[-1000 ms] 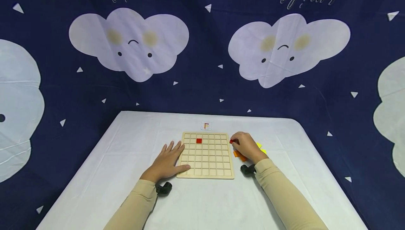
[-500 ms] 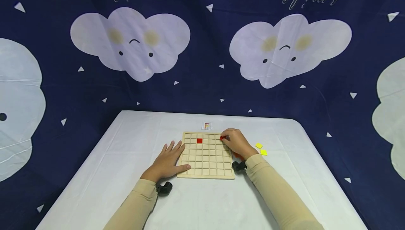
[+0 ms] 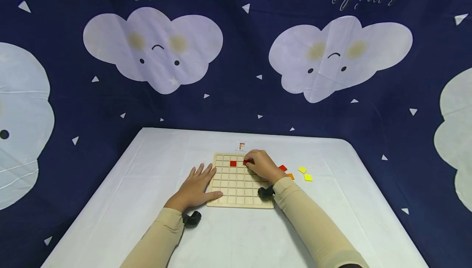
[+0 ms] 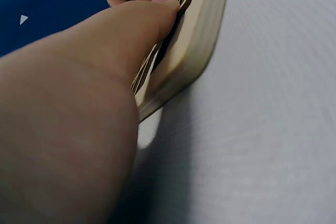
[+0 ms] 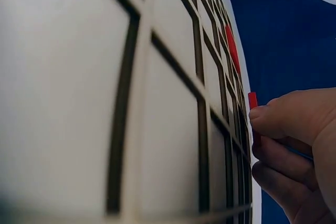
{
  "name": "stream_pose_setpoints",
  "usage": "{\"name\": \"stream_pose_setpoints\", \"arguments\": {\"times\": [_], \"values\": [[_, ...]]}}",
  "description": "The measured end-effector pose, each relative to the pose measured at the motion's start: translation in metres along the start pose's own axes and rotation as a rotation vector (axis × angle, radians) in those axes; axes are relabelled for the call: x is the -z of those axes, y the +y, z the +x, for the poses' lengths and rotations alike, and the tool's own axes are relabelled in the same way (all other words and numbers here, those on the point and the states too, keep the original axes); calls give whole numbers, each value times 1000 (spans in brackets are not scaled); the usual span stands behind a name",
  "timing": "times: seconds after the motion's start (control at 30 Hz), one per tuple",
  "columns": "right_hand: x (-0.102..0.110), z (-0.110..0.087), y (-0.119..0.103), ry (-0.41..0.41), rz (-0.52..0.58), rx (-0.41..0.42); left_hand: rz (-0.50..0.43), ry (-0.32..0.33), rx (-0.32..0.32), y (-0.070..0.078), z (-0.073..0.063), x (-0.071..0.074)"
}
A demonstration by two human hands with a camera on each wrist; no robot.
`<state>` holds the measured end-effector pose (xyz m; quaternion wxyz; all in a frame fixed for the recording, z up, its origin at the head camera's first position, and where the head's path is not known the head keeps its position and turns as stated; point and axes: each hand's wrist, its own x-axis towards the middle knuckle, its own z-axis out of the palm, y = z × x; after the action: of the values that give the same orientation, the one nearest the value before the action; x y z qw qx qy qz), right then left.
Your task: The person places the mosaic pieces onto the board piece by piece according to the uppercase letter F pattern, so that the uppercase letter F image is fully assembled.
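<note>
A light wooden grid board [image 3: 239, 200] lies on the white table, with one red square tile [image 3: 233, 164] set in a cell near its far side. My left hand [image 3: 195, 188] rests spread on the board's left edge, its thumb on the near left corner; the thumb [image 4: 142, 22] also shows on the rim in the left wrist view. Over the board's far part, my right hand [image 3: 262, 165] pinches a second red tile [image 5: 252, 99] between thumb and fingers. In the right wrist view that tile stands on edge, just above the grid.
Right of the board lie loose tiles: a red one [image 3: 282, 168], an orange one [image 3: 290, 176] and two yellow ones, the nearer yellow tile [image 3: 308, 178] farthest right. A small printed pattern card [image 3: 241, 146] lies beyond the board. A dark blue cloud-print cloth [image 3: 243, 55] hangs behind.
My right hand has carried the pinched red tile leftward from beside the board to over its far rows. The left hand stays in place on the edge.
</note>
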<state>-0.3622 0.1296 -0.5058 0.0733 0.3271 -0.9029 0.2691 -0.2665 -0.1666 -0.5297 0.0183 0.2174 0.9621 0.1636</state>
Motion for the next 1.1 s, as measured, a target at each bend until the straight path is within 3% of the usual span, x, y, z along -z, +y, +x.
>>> {"name": "stream_pose_setpoints", "arguments": {"times": [0.43, 1.1], "values": [[-12, 11, -10, -40, -12, 12, 1, 3, -10, 0, -2, 0], [-12, 10, -14, -47, 31, 16, 10, 16, -19, -3, -1, -1]]}}
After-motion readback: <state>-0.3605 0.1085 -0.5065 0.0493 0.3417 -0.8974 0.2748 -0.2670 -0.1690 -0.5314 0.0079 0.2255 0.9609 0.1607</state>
